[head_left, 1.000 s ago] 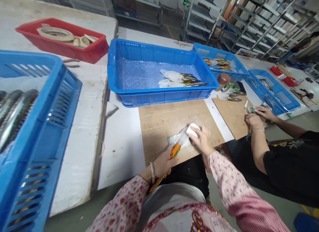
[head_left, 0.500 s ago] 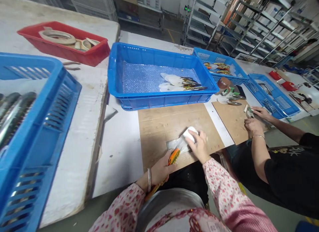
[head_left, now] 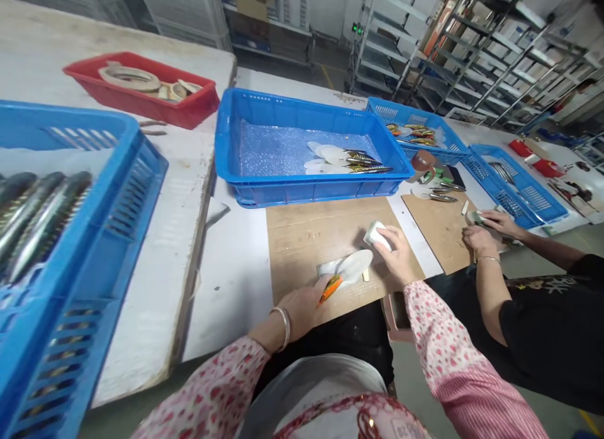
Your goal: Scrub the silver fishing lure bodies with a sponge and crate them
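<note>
My left hand (head_left: 299, 307) is closed around an orange and dark fishing lure (head_left: 331, 288), whose far end is hidden by the fingers. A broad whitish oval lip (head_left: 357, 264) sticks out from the lure toward the right. Beneath the lip lies a small pale pad (head_left: 326, 268) on the brown cardboard sheet (head_left: 302, 231). My right hand (head_left: 397, 253) pinches a white block (head_left: 377, 235) above the board, apart from the lip. A small cream-coloured piece (head_left: 366, 275) rests beside the lip.
A blue bin (head_left: 302, 190) with several lures stands behind the cardboard. At left are another blue crate (head_left: 141, 168) of lures and a red tray (head_left: 198, 109) with tape rolls. On the right, a co-worker's hands (head_left: 486, 238) work over another board (head_left: 434, 228).
My right hand has lifted the white block off the lip and moved it up and right. The lip is now uncovered. My left hand still holds the lure, and the view has shifted slightly.
</note>
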Motion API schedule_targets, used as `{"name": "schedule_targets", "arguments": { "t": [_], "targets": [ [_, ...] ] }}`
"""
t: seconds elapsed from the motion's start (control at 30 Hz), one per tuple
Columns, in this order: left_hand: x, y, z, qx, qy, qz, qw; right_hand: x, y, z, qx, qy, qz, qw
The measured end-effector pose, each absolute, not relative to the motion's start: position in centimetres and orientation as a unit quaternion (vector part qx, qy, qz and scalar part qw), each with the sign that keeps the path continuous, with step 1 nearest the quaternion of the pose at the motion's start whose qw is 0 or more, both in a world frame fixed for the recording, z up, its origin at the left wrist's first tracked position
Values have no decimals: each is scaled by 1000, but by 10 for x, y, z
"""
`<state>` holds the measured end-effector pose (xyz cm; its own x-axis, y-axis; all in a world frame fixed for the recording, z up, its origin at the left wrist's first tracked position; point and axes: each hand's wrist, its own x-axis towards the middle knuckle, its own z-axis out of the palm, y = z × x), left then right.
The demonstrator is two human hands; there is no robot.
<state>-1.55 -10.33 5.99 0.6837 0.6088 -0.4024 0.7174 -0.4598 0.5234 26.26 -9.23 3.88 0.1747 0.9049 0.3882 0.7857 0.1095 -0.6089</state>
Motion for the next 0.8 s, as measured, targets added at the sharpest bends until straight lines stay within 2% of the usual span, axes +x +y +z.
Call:
{"name": "schedule_targets", "arguments": {
  "t": [0.07,0.13,0.23,0.5,0.67,0.8],
  "targets": [
    [-15,-91,67,872,393,-123,265,271,-107,46,-599,-709,99,358],
    [-13,-79,69,887,387,-148,205,280,-123,50,-553,-774,102,291],
    [-10,-66,63,902,363,-166,164,289,-139,51,-536,-808,90,228],
    [-7,-63,58,902,361,-173,159,211,-104,50,-552,-819,53,146],
    [-7,-64,52,905,364,-152,160,239,-116,56,-546,-822,38,155],
    [-6,-62,46,905,369,-140,158,232,-116,66,-575,-810,22,112]
  ]
}}
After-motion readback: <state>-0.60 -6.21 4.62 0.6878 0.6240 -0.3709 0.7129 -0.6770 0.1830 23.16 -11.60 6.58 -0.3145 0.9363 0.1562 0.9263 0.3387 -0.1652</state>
